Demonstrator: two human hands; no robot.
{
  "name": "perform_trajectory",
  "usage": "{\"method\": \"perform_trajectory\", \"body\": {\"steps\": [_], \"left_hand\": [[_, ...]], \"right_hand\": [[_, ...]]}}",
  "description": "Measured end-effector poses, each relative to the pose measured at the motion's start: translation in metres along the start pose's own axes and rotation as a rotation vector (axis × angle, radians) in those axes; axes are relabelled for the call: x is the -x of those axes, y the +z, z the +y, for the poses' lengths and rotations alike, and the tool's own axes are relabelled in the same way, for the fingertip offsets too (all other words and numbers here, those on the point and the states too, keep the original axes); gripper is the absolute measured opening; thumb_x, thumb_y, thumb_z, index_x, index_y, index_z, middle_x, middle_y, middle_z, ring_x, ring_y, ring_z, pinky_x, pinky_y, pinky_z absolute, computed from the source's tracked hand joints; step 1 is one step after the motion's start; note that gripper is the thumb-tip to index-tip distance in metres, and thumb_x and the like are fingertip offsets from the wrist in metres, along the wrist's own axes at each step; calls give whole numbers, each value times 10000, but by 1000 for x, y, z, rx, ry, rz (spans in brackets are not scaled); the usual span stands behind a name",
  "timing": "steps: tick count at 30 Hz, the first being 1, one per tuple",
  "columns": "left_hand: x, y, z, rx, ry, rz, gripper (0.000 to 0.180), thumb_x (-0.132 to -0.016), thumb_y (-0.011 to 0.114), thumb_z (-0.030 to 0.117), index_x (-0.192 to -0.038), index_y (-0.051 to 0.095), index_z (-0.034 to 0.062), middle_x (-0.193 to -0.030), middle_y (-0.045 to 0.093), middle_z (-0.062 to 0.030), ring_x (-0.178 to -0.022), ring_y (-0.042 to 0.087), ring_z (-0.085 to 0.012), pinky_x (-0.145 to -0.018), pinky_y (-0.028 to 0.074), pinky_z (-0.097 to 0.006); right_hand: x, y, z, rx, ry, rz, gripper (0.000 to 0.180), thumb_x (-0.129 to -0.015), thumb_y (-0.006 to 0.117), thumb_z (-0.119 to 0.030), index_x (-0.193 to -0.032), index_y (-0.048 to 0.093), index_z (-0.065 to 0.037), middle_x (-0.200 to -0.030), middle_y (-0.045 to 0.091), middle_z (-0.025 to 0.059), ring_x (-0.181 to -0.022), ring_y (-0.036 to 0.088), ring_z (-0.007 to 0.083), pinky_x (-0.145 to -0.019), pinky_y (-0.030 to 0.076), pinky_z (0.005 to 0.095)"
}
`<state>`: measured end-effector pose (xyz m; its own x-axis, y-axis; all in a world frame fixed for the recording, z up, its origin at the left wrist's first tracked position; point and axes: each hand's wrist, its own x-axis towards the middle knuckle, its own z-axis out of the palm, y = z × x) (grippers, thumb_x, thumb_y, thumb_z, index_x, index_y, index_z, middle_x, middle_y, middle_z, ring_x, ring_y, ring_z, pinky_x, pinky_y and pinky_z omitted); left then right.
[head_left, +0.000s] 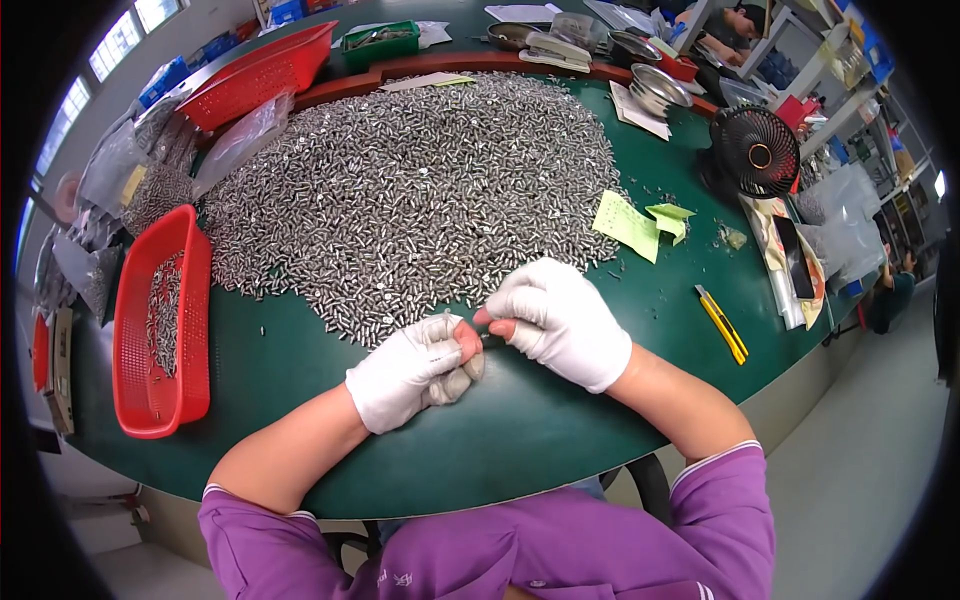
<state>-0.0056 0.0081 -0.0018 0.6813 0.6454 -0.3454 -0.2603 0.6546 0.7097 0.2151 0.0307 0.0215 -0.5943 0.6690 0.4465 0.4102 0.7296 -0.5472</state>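
Note:
A wide heap of small silver metal pins point(420, 190) covers the middle of the green table. At its near edge my two hands face each other, in white gloves with some fingertips bare. My left hand point(415, 372) is closed, its fingers curled around at least one small metal pin point(437, 359). Just right of it, my right hand point(563, 325) has thumb and forefinger pinched together. A tiny dark bit shows between the two hands' fingertips; whether the right fingers grip it is too small to tell.
A red plastic basket point(202, 330) with some pins stands at the left; another red basket point(265, 75) is behind. Right of the heap are a yellow-green paper point(627, 226), a yellow utility knife point(722, 325), a black fan point(756, 152) and a phone point(793, 258). Bagged parts point(160, 190) sit far left.

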Motion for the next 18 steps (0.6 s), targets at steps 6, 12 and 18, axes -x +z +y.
{"method": "perform_trajectory", "body": {"steps": [6, 12, 18], "left_hand": [[2, -5, 1, 84, -16, 24, 173, -945, 618, 279, -996, 561, 124, -881, 610, -6, -648, 499, -72, -583, 389, -220], [0, -8, 0, 201, -10, 28, 191, -953, 587, 306, -999, 561, 123, -844, 553, -28, -586, 374, -99, -545, 316, -228], [1, -6, 2, 215, -13, 45, 194, -961, 570, 306, -1005, 560, 117, -836, 547, -35, -593, 384, -105, -543, 317, -230]], "right_hand": [[-3, -13, 10, 342, 133, 85, 105, -764, 724, -131, -867, 705, -125, -822, 643, 46, -788, 609, 255, -707, 498, 373], [-3, -12, 14, 351, 108, -125, 62, -747, 700, -173, -802, 692, -144, -791, 613, 50, -783, 607, 270, -673, 507, 402], [-4, -5, 15, 416, 69, -134, 89, -743, 715, -182, -817, 687, -139, -783, 613, 52, -770, 603, 276, -664, 493, 406]]}}
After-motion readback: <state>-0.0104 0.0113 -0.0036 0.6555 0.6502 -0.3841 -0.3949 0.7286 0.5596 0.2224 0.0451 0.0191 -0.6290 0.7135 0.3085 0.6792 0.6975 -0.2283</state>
